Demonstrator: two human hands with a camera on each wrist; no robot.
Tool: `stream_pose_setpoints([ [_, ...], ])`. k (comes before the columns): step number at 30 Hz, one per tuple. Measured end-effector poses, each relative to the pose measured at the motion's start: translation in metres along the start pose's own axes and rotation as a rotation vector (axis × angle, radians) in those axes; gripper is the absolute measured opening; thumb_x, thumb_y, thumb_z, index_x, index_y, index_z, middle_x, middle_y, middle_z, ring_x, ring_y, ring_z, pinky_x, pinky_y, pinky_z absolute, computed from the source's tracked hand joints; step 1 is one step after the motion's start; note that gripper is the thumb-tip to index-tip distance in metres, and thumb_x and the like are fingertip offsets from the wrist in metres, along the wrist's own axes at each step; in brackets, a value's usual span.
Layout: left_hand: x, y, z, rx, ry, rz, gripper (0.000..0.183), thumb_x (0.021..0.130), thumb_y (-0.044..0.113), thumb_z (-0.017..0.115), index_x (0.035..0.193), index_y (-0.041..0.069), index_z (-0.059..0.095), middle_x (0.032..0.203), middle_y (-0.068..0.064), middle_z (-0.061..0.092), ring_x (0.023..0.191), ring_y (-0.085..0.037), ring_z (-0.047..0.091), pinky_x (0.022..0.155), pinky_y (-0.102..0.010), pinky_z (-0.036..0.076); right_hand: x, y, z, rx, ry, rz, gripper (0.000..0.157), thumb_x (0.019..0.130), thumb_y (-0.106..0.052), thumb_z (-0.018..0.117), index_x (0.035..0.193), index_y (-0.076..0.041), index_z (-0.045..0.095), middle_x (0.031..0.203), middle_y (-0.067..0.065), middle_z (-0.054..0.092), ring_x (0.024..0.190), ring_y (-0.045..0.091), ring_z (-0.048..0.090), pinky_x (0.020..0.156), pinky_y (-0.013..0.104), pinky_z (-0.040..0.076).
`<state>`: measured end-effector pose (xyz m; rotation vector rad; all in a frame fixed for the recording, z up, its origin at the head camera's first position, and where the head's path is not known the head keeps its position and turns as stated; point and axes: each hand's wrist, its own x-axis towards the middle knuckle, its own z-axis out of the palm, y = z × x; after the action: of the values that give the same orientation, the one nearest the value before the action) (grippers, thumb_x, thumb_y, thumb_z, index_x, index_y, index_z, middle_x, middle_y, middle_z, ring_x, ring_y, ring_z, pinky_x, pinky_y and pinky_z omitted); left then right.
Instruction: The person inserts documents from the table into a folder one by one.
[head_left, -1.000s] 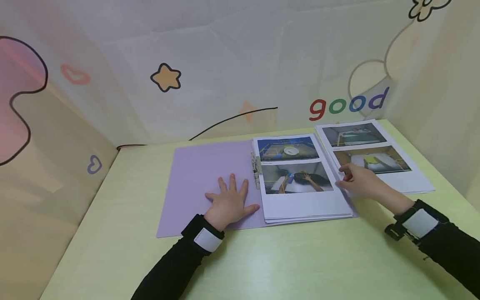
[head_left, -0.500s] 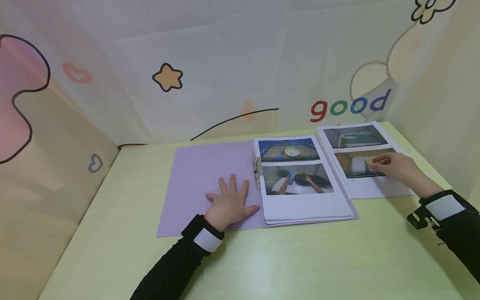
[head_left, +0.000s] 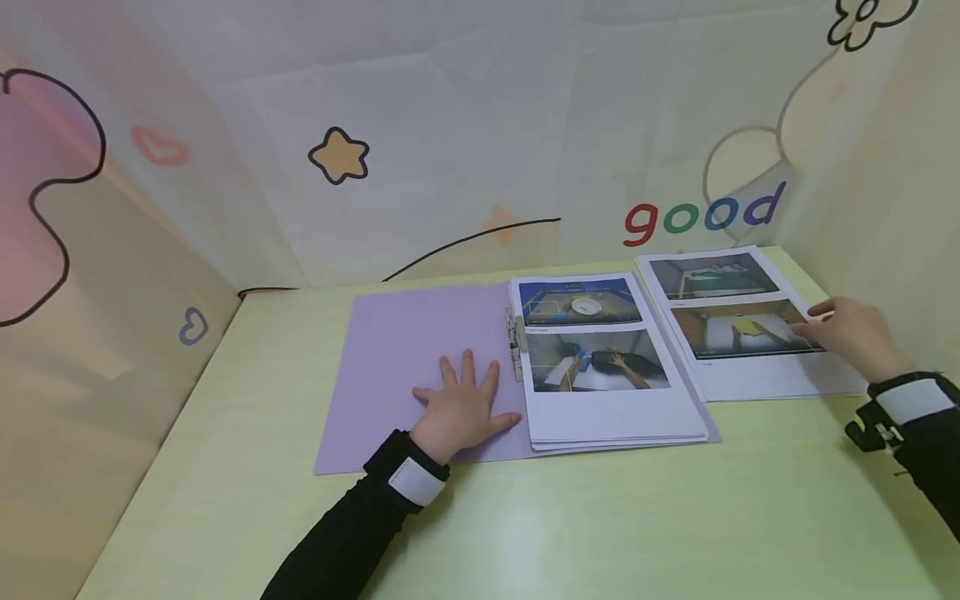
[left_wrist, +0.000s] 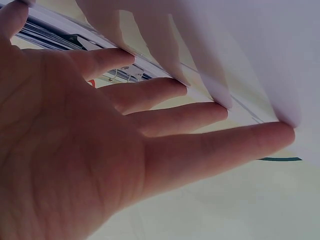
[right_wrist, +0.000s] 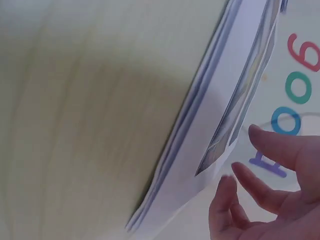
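Note:
A lilac folder (head_left: 420, 333) lies spread out on the table, with a metal clip (head_left: 514, 343) along its fold. My left hand (head_left: 459, 417) rests on its left cover, fingers spread and straight. On the right half of the folder sits a stack of printed sheets (head_left: 600, 417) with two photos on top. Beside that lies a second stack of printed sheets (head_left: 750, 377), also showing two photos. My right hand (head_left: 858, 333) is at this second stack's right edge. In the right wrist view its loosely bent fingers (right_wrist: 267, 195) and thumb stand apart, with nothing between them.
The pale yellow table (head_left: 525, 533) extends in front of the folder. A printed curtain (head_left: 450, 150) with a star and the word "good" hangs behind it. Another curtain side (head_left: 900, 208) borders the table on the right.
My right hand has moved right, from between the two stacks, across the second stack to its right edge. The second stack's top sheet now lies flat. My left hand has stayed in place.

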<state>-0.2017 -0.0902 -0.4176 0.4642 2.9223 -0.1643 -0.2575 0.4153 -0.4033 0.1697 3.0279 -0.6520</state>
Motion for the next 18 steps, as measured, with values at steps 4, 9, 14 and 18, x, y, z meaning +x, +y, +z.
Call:
stream_pose_setpoints([
  [4,0.0,0.0,0.0,0.0,0.008,0.0,0.085,0.086,0.073,0.038,0.151,0.019,0.028,0.153,-0.024,0.019,0.134,-0.056,0.019,0.075,-0.076,0.034,0.0,0.007,-0.004,-0.003,0.024,0.066,0.064,0.086,-0.032,0.064,0.112,0.024,0.044,0.109,0.044,0.045,0.096,0.053,0.044,0.072,0.052,0.041],
  [9,0.0,0.0,0.0,0.001,0.012,-0.002,0.086,0.086,0.073,0.038,0.151,0.019,0.027,0.153,-0.024,0.019,0.133,-0.056,0.02,0.075,-0.076,0.034,0.004,0.014,-0.005,0.003,-0.026,0.149,0.065,0.086,-0.033,0.066,0.111,0.024,0.046,0.109,0.042,0.045,0.095,0.051,0.046,0.072,0.051,0.043],
  [14,0.001,0.0,0.001,0.004,0.009,-0.003,0.086,0.086,0.074,0.037,0.151,0.02,0.027,0.153,-0.024,0.019,0.133,-0.056,0.02,0.076,-0.076,0.034,0.01,0.021,-0.004,0.018,-0.076,0.193,0.073,0.085,-0.042,0.065,0.113,0.023,0.044,0.107,0.04,0.046,0.09,0.045,0.047,0.069,0.044,0.044],
  [18,0.001,0.0,0.001,0.013,0.007,-0.007,0.086,0.085,0.074,0.037,0.151,0.02,0.027,0.153,-0.023,0.019,0.134,-0.055,0.02,0.076,-0.076,0.034,0.014,0.025,-0.003,0.05,-0.093,0.2,0.081,0.082,-0.049,0.066,0.114,0.022,0.043,0.108,0.039,0.045,0.091,0.044,0.045,0.069,0.043,0.043],
])
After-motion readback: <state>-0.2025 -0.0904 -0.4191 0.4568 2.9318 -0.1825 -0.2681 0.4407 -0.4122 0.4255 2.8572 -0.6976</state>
